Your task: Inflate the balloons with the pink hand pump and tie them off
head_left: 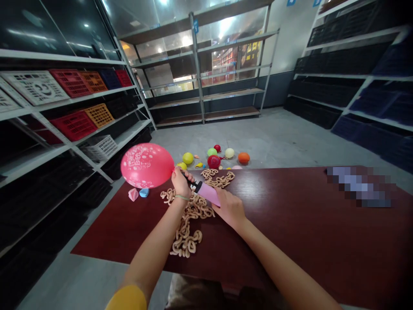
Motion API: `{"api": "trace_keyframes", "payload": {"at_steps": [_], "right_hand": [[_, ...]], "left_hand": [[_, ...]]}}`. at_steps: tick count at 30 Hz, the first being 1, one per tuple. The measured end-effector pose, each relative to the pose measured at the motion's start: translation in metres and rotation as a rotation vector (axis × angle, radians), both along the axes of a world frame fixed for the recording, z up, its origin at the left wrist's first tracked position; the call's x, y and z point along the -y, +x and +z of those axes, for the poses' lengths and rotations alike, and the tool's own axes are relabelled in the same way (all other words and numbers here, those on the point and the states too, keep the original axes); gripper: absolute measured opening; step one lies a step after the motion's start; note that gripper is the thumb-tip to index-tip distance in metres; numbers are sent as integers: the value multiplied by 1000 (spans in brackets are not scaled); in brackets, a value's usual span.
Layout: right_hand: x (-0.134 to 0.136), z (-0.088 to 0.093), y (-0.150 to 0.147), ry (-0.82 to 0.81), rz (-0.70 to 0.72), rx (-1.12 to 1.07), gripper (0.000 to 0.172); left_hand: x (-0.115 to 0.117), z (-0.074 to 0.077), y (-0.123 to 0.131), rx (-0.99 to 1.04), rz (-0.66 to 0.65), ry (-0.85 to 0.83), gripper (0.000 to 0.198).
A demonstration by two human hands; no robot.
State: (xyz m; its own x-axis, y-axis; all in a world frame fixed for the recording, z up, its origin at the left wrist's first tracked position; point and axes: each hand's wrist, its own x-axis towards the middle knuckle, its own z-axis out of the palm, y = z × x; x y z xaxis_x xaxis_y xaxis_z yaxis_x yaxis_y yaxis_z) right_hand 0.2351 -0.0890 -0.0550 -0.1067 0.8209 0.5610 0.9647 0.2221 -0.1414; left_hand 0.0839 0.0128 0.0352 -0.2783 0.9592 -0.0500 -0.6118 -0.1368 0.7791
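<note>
My left hand [181,183] is closed around the neck of a pink balloon [147,165], full and round with white print, at the black nozzle [195,186] of a pink hand pump [209,193]. My right hand [229,209] grips the pump's barrel, just beside the left, both above a dark red table [290,224]. A thin cord [182,197] circles my left wrist, and a yellow sleeve [127,299] shows at the upper arm. Tan loops [187,219] lie heaped under my hands. Small pink [133,194] and blue [144,192] balloons rest on the table near the left edge. Yellow [187,158], green [212,151], cream [229,153] and orange [243,158] balloons sit on the grey floor [258,137] beyond. Red crates [74,125] fill shelves [64,58] at left. A pixelated blur [358,187] hides something on the table at right.
</note>
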Motion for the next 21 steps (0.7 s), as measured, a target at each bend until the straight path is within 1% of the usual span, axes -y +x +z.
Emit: {"api": "trace_keyframes", "payload": {"at_steps": [2, 4, 6, 7, 8, 10, 14, 16, 18, 19, 21], "right_hand": [[0, -1, 0, 21, 7, -15, 48], [-1, -2, -1, 38, 18, -14, 48], [-2, -2, -2, 46, 27, -16, 48], [-2, -2, -2, 46, 28, -21, 48], [-2, -3, -2, 45, 23, -29, 48], [-2, -3, -2, 37, -2, -46, 48], [-1, -1, -1, 21, -57, -86, 48], [-1, 0, -1, 19, -61, -94, 47], [-1, -1, -1, 24, -49, -84, 47], [-1, -1, -2, 29, -38, -75, 48], [-2, -2, -2, 39, -17, -61, 48]], "left_hand": [[-8, 13, -14, 0, 13, 4, 17], [-17, 26, -28, -5, 56, 16, 15], [-23, 34, -37, -15, 104, 38, 15], [-24, 35, -38, -18, 125, 48, 15], [-24, 35, -37, -19, 139, 54, 16], [-18, 29, -25, -15, 131, 61, 19], [1, 8, 11, -14, 21, 48, 21], [6, 1, 21, -13, -22, 36, 21], [6, -1, 22, -15, -48, 33, 21], [4, 1, 18, -19, -54, 36, 20], [-4, 10, 7, -29, -44, 46, 18]]}}
